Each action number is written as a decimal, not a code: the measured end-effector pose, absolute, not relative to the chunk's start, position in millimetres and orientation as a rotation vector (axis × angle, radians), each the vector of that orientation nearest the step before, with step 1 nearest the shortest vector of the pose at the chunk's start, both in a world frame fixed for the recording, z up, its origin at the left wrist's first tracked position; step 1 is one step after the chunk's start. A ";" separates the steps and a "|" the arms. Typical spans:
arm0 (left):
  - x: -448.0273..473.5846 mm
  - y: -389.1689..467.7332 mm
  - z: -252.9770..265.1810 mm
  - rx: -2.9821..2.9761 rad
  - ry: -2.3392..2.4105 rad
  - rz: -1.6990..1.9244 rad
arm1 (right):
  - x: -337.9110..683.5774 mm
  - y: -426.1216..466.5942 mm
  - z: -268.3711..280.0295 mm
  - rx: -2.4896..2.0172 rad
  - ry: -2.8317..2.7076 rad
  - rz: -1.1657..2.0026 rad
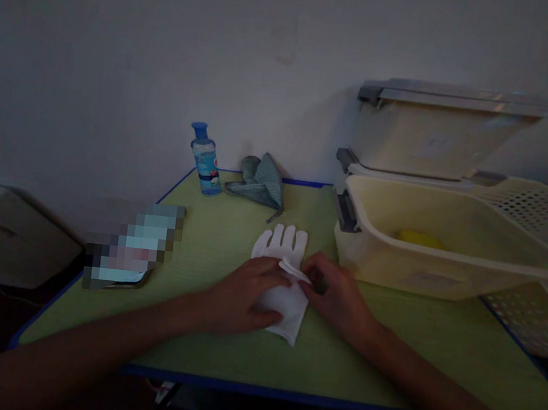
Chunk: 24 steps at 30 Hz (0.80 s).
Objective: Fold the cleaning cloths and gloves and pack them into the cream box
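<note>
Fingers of both hands are on a white glove [286, 314], which lies palm-flat on the table [213, 358] with its finger ends pointing toward the wall. Left to right: a blurred-out flat thing [137, 243] sits near the table's left edge, then a blue bottle [206, 164] stands upright by the back, with a crumpled grey cloth [261, 181] just beside it. Nearer, the left hand [239, 296] lies over the glove, thumb and fingers spread, loose rather than clenched. Against it, the right hand [342, 300] seems to pinch a raised white flap; whether thumb or cuff, I cannot tell. Farther right stands an open bin [394, 270]. I judge the step to be straightening or folding the glove; the next move calls for a steady left hand and a light pinch.
</note>
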<state>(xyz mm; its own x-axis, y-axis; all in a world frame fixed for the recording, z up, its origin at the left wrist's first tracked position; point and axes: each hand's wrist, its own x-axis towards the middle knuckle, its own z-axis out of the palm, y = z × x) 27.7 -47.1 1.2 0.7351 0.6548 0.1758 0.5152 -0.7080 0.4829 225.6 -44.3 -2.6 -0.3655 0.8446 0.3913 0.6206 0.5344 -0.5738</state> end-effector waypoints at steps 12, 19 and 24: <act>25.5 -38.6 -9.5 2.414 0.814 0.773 | 227.8 -43.8 2.4 -0.952 -2.426 0.263; 24.9 -36.1 -8.5 2.604 0.823 0.737 | 233.8 -44.7 13.3 -0.838 -2.623 0.281; 24.2 -34.4 -8.2 2.619 0.848 0.772 | 238.2 -44.0 12.9 -0.813 -2.659 0.262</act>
